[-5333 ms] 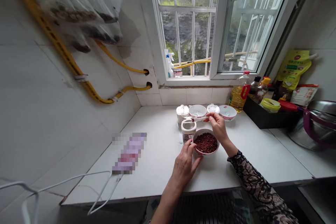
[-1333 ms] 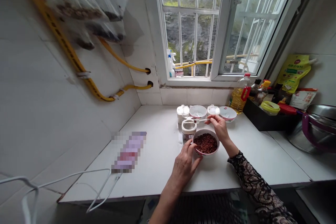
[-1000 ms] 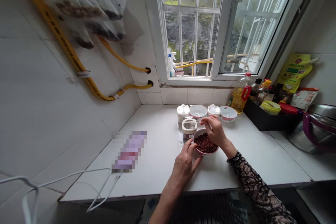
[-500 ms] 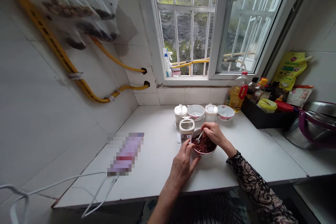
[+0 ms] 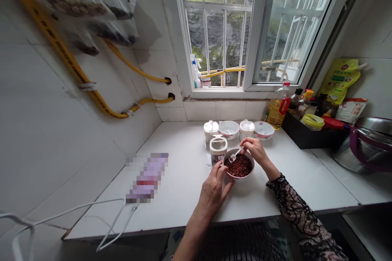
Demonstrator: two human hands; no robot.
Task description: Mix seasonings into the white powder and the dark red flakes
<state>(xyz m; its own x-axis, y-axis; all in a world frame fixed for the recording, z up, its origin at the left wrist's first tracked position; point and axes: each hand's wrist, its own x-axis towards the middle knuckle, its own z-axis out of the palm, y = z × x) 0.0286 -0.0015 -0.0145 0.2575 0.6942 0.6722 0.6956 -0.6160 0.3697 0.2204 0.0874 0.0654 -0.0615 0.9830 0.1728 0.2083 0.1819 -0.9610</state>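
Note:
A white bowl (image 5: 251,171) with a pink-patterned outside stands on the counter, filled with small dark red dried bits (image 5: 240,168). My left hand (image 5: 212,191) grips its left side, with the fingers at the rim and the thumb low at the front. Pinched in my right hand (image 5: 255,151) is the handle of a small white plastic spoon (image 5: 234,157). The spoon's head is over the left part of the bowl, with a few red bits on it. Right behind the bowl, to the left, stands a cream-rimmed jar (image 5: 218,147) with a see-through lid part raised behind it.
Along the wall are a lidded white jar (image 5: 210,131), a floral bowl (image 5: 229,130), a second lidded jar (image 5: 246,129) and another floral bowl (image 5: 263,130). An oil bottle (image 5: 276,112), a black condiment box (image 5: 298,134) and a steel pot (image 5: 355,151) stand right. A white wire stand (image 5: 114,228) juts in at left.
My right hand has moved slightly up and right with the spoon. The spoon's head has lifted off the red bits and carries a few of them. My left hand stays on the bowl.

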